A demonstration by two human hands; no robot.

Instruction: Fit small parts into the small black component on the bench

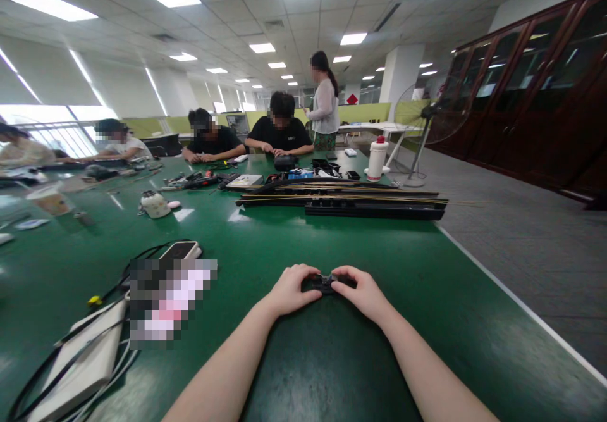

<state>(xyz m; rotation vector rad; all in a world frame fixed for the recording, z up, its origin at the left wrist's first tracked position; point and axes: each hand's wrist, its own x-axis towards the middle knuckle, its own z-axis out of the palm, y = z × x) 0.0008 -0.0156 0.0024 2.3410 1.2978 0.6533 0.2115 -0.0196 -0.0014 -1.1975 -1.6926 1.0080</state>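
Note:
A small black part (325, 285) lies between my two hands, low over the green table (237, 238). My left hand (294, 288) pinches its left side with thumb and fingers. On the opposite side my right hand (359, 290) grips it the same way, thumb in front and fingers behind. Fingertips cover both ends, so its exact kind cannot be made out. Beyond the hands lie long black rails (374, 209) with thin brass-coloured rods (341, 197) along them.
A white bottle with a red cap (377, 159) stands behind the rails. At left are a white box (80, 359), black cables and a power bank (183, 251). A small white pouch (154, 204) sits farther back. Several people work across the table; one person (326, 102) stands.

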